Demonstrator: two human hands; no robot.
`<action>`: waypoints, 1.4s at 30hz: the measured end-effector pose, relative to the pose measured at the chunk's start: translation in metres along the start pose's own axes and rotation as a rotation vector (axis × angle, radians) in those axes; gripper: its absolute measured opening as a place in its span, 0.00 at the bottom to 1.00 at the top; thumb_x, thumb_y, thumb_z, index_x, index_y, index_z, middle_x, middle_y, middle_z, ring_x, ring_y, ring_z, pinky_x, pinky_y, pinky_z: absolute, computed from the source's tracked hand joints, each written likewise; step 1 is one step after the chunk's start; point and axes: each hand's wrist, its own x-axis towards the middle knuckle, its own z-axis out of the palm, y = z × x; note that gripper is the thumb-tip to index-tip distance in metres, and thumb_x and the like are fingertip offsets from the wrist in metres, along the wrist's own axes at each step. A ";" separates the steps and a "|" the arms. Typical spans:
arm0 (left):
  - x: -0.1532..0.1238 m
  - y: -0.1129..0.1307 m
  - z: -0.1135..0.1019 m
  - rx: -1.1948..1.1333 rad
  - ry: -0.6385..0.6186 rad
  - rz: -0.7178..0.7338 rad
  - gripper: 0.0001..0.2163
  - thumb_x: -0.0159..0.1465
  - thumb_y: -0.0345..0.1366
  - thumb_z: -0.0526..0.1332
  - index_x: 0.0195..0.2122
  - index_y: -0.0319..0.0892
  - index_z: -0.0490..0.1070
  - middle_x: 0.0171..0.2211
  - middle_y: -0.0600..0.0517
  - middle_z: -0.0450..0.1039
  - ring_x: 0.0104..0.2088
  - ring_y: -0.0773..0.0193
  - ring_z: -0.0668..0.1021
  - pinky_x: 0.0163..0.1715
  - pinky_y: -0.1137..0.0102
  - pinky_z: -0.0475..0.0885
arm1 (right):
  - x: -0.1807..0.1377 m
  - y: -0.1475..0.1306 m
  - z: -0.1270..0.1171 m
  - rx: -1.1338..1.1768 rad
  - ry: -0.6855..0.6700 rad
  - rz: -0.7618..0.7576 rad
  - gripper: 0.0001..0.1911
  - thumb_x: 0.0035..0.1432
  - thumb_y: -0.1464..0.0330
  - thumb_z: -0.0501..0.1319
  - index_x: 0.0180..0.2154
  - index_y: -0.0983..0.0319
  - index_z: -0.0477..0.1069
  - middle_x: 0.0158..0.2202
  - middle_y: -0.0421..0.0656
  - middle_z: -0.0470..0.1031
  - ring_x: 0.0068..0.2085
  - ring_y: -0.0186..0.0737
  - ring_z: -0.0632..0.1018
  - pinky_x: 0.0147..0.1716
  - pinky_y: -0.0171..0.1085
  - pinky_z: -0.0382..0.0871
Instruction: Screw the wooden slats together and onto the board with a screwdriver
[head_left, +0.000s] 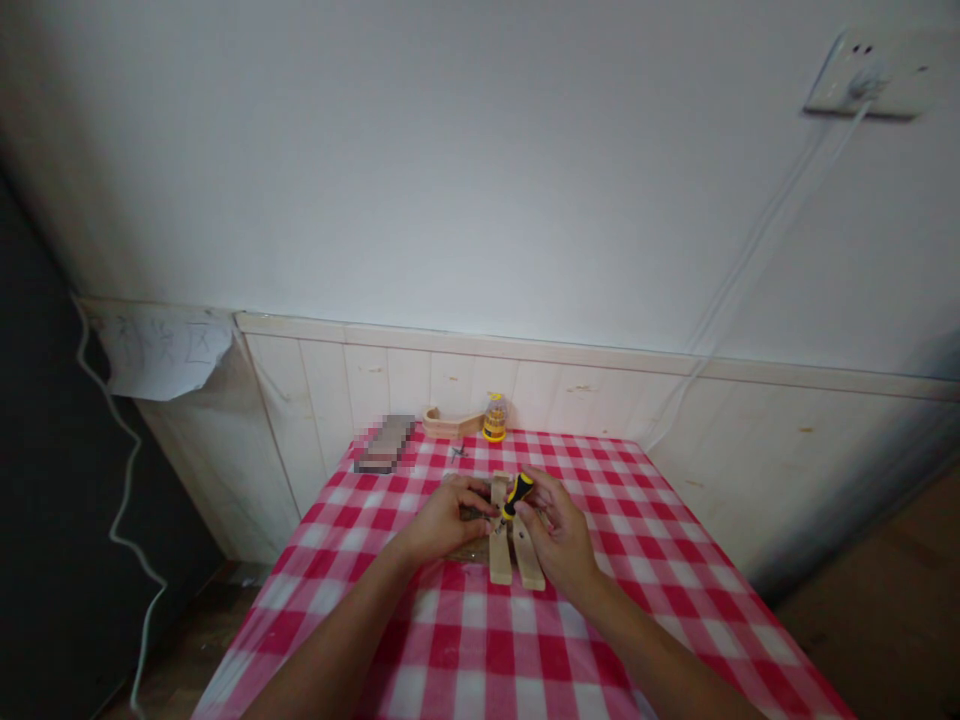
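My right hand (555, 535) is closed around a yellow and black screwdriver (517, 494), whose tip points down at a wooden piece (500, 560) made of pale slats lying on the red and white checked tablecloth (480, 640). My left hand (446, 520) has its fingers curled on the left part of that wooden piece, pressing it against the table. The two hands nearly touch at the screwdriver tip.
At the table's far edge stand a curved wooden part (448, 423), a small yellow screwdriver-bit holder (493, 418) and a blurred dark object (384, 445). A small dark item (459, 452) lies nearby. A white cable (750, 260) hangs from a wall socket (874, 75).
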 end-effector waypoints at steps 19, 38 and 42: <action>0.000 -0.001 0.000 0.000 0.010 -0.014 0.09 0.54 0.37 0.74 0.36 0.44 0.86 0.48 0.43 0.80 0.50 0.51 0.78 0.53 0.60 0.71 | 0.001 0.001 0.001 -0.060 0.054 0.027 0.21 0.61 0.66 0.66 0.56 0.55 0.72 0.45 0.46 0.82 0.44 0.46 0.84 0.44 0.43 0.79; 0.000 0.009 -0.001 -0.002 -0.003 0.019 0.07 0.54 0.35 0.74 0.35 0.45 0.86 0.48 0.44 0.81 0.50 0.52 0.79 0.53 0.61 0.71 | -0.002 -0.004 0.001 -0.019 0.032 -0.034 0.18 0.65 0.66 0.62 0.56 0.55 0.70 0.48 0.48 0.81 0.48 0.46 0.84 0.49 0.45 0.79; 0.001 0.009 -0.001 0.003 -0.004 0.016 0.07 0.54 0.36 0.74 0.35 0.45 0.86 0.48 0.44 0.81 0.50 0.52 0.79 0.53 0.61 0.72 | -0.002 0.001 0.001 -0.031 0.042 -0.022 0.18 0.65 0.66 0.63 0.56 0.55 0.70 0.47 0.47 0.82 0.47 0.46 0.84 0.48 0.45 0.79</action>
